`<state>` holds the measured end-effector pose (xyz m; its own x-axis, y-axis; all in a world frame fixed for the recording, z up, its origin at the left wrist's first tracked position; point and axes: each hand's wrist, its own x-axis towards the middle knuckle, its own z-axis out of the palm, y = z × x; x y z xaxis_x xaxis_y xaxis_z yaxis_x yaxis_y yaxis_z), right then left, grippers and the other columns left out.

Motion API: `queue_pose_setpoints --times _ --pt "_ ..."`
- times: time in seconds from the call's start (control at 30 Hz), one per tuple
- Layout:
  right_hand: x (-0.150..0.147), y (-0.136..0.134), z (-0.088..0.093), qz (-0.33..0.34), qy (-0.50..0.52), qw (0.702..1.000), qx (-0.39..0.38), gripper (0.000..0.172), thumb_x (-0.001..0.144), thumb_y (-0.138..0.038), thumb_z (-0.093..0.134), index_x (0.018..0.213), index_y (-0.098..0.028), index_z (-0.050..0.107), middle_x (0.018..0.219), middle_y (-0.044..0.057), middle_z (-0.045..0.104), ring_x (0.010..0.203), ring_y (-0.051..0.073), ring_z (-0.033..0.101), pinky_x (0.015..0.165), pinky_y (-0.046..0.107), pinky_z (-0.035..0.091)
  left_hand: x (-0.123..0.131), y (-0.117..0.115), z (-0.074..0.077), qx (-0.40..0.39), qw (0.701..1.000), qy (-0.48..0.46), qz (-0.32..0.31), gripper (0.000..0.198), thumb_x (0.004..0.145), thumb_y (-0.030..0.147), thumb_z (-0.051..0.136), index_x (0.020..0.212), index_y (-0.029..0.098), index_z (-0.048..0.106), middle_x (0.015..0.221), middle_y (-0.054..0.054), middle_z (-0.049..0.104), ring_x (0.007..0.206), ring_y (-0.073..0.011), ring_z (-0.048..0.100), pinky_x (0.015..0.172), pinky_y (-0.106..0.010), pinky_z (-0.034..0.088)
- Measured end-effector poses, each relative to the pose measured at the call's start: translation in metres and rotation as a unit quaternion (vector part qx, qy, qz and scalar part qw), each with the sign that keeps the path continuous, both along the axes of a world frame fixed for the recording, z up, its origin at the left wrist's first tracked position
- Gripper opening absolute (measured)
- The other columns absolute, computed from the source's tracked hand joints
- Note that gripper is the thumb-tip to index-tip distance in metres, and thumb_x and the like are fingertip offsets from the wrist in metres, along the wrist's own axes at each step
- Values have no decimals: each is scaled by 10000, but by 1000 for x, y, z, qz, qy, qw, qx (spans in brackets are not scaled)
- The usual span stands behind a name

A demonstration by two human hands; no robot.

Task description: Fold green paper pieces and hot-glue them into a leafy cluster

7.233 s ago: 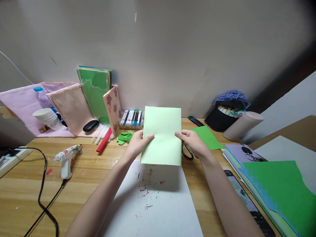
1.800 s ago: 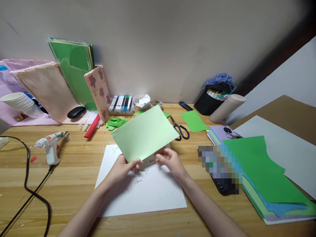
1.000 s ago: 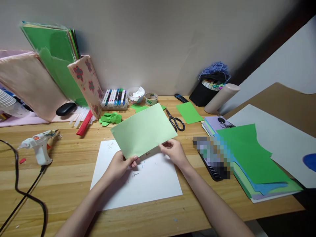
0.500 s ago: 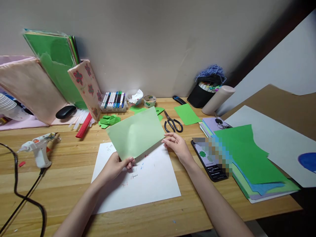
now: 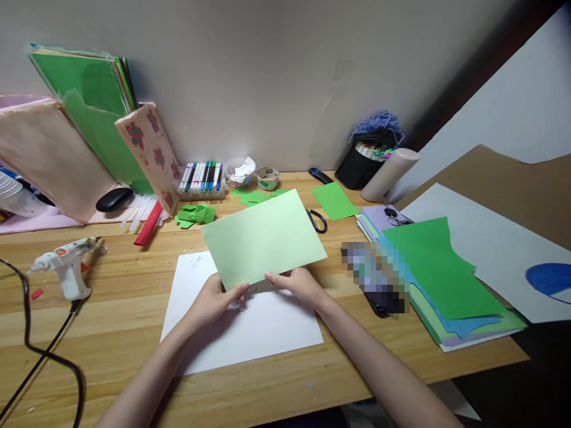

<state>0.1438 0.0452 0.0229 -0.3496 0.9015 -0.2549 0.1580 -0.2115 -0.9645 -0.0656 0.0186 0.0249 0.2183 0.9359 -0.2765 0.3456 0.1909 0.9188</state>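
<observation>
light green sheet point(image 5: 263, 238) – where's it at rn? /a

held up tilted over the white paper point(image 5: 267, 333) on the tabletop point(image 5: 111, 309), far corner covers part of the scissors point(image 5: 317, 221). left hand point(image 5: 214, 300) pinches the near left corner w/ thumb on top, right hand point(image 5: 297, 282) is closed on the near edge just beside it, fingers curled. /b
</observation>
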Motion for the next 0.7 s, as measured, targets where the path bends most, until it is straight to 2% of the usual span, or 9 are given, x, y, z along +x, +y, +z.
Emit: queue_pose_setpoints --times 0.07,0.13,0.27,0.37,0.5,0.7 --pt "-2 -5 3 23 -26 999 0 422 728 -430 618 1085 -206 625 1148 68 624 1082 226 551 954 359 383 3 -1 -1 6 1000 -5 12 341 718 457 585 749 118 606 694 -62 634 622 -165 555 575 -257 424" --pt "-6 -9 6 49 -38 998 13 414 752 -431 591 1118 -239 616 1183 46 606 1132 224 520 988 351 353 6 -2 -3 21 999 -9 26 349 719 452 586 799 112 602 734 -63 631 657 -166 552 592 -255 424" --pt "-18 -15 6 55 -56 996 46 333 782 -447 544 1069 -312 644 1180 -8 606 1168 220 493 1003 333 329 10 -4 -10 44 998 8 50 319 733 439 575 687 125 552 612 -20 554 571 -126 482 524 -223 369" --pt "-23 -17 2 29 -85 996 28 313 765 -481 542 981 -307 687 1121 -7 639 1120 242 533 942 328 380 13 -6 -13 54 997 15 58 322 746 427 563 610 142 496 544 10 490 509 -98 420 482 -205 321" --pt "-19 -14 0 4 -142 990 -15 359 730 -518 548 872 -235 719 968 32 698 985 269 610 811 315 441 14 -6 -12 47 997 -11 56 309 757 412 550 617 140 504 554 4 493 511 -97 420 487 -209 328" --pt "1 3 2 -54 -187 981 9 351 692 -485 582 764 -167 712 847 78 712 902 284 633 799 326 445 9 -3 -7 27 998 -26 54 309 765 416 540 642 134 505 554 -2 493 509 -98 431 494 -217 337"
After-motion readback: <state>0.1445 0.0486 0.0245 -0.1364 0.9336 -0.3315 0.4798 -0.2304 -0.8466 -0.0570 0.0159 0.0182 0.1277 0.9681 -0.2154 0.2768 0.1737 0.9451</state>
